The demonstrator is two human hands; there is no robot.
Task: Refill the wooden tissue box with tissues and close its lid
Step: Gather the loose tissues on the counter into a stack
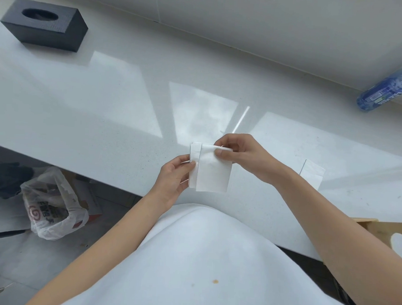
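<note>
White worktop (105, 106) carries one black tissue box (45, 24) far left, one blue bottle (387, 90) lying far right. Wooden tissue box (381, 231) (only a corner visible) sits at right edge, beside right forearm. Two folded tissues (212, 169) held upright, long axis vertical, overlapping: left hand (174, 176) pinches lower left edge, right hand (240, 154) pinches top. One more tissue (312, 174) lies right of hands.

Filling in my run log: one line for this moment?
left hand: holds tissues | right hand: pinches top edge | wooden box: right edge, untouched
</note>
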